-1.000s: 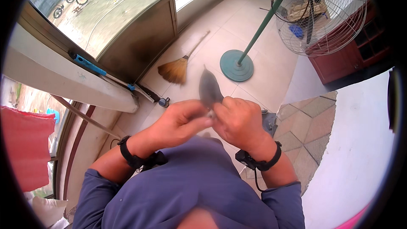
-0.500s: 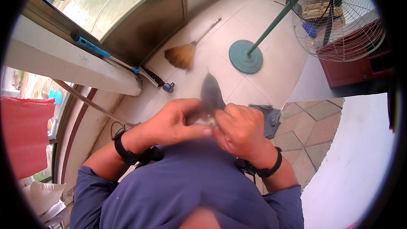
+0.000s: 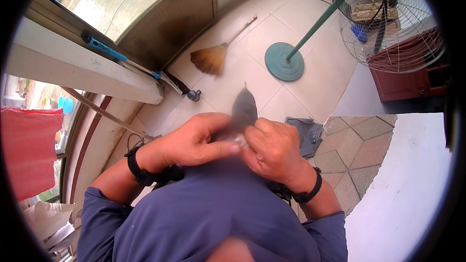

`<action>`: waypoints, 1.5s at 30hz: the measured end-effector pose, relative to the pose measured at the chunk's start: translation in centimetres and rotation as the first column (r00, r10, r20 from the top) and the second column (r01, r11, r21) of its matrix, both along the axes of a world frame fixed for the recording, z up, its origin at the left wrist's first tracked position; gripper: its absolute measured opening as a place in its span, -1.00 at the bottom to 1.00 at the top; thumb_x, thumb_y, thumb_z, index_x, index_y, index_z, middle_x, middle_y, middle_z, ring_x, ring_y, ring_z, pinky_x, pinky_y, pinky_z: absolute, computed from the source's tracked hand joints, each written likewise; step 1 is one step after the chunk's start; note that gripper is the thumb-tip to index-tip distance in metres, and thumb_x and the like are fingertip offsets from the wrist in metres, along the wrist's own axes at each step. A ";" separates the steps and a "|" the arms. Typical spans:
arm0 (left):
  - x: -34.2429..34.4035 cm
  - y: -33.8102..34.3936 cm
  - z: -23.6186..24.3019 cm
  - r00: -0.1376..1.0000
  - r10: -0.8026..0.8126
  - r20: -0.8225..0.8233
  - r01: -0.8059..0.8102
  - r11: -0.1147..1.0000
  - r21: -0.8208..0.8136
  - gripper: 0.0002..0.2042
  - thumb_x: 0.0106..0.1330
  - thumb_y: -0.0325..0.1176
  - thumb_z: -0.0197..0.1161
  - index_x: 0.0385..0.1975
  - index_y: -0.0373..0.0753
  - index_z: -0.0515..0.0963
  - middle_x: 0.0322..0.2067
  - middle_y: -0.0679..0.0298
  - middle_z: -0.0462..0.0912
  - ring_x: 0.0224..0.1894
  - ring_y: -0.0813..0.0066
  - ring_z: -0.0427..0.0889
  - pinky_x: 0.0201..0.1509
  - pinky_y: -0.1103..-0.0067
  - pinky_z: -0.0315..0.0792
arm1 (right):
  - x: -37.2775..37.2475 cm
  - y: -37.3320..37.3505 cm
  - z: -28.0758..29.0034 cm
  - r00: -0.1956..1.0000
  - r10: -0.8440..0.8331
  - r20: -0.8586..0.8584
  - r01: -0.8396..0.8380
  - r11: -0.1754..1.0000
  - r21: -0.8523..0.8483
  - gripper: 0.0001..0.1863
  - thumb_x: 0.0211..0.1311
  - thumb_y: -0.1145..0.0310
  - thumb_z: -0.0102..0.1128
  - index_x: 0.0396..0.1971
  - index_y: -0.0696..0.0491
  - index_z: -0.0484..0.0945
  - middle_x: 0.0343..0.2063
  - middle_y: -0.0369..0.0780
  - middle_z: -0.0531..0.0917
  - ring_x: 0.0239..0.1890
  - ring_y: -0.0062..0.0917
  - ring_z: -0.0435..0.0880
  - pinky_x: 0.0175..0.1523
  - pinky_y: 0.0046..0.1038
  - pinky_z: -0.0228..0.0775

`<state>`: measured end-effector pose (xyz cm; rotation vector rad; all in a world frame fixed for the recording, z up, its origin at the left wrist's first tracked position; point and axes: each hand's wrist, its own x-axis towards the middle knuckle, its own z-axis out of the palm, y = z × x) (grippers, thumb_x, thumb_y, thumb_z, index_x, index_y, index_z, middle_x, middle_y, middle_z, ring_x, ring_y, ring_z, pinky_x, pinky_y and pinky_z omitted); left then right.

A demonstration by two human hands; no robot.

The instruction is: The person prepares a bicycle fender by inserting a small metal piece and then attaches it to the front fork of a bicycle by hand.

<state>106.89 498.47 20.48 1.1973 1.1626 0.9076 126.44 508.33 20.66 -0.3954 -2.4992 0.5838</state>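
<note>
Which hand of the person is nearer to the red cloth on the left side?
Left. The left hand is to the right of the red cloth, not touching it; the right hand is farther to the right.

Bare left forearm (image 3: 114, 179): slants up and inward, elbow bent
Black-strapped left wrist (image 3: 138, 165): nearly straight
Bare left hand (image 3: 196, 138): thumb extended toward the other hand, fingertips hidden
Bare right forearm (image 3: 322, 202): angled up and inward
Black-strapped right wrist (image 3: 309, 189): nearly straight
Bare right hand (image 3: 274, 148): knuckles up, fingers curled tightly inward
</note>
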 end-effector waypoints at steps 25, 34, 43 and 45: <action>-0.6 9.8 -6.0 0.997 0.047 -0.062 -0.064 0.947 -0.315 -0.62 0.41 -0.06 0.21 -0.28 -0.35 0.60 -0.42 0.32 0.61 -0.33 0.64 0.47 -0.20 0.57 0.43 | -1.0 9.8 -7.8 0.984 0.014 0.179 0.043 0.949 -0.311 -0.85 0.03 0.26 0.20 -0.58 0.00 0.59 -0.59 -0.20 0.55 -0.56 -0.23 0.58 -0.47 -0.24 0.40; -10.8 24.7 -9.0 0.996 0.081 -0.025 -0.085 0.950 -0.301 -0.65 0.47 -0.07 0.15 -0.21 -0.29 0.62 -0.45 0.46 0.54 -0.37 0.75 0.40 -0.27 0.68 0.35 | -11.3 24.5 -11.1 0.972 -0.044 0.230 0.147 0.879 -0.454 -0.76 0.09 0.24 0.13 -0.60 0.09 0.55 -0.53 -0.11 0.57 -0.47 -0.12 0.57 -0.37 -0.15 0.39; -22.5 46.8 -7.2 0.975 0.220 -0.036 -0.219 0.918 -0.331 -0.68 0.49 -0.13 0.12 -0.24 -0.30 0.59 -0.66 0.54 0.27 -0.61 0.76 0.18 -0.53 0.68 0.11 | -15.7 41.8 -10.4 0.908 -0.409 0.096 0.379 0.698 -0.608 -0.75 0.15 0.40 0.16 -0.64 0.22 0.42 -0.66 -0.10 0.42 -0.60 -0.29 0.38 -0.45 -0.30 0.23; -23.5 53.3 -6.8 0.970 0.241 -0.016 -0.236 0.929 -0.284 -0.70 0.48 -0.14 0.13 -0.25 -0.29 0.57 -0.67 0.54 0.23 -0.63 0.75 0.15 -0.56 0.68 0.08 | -15.1 45.4 -10.6 0.873 -0.478 0.095 0.431 0.666 -0.609 -0.75 0.14 0.44 0.16 -0.64 0.24 0.40 -0.67 -0.11 0.41 -0.60 -0.34 0.35 -0.45 -0.33 0.21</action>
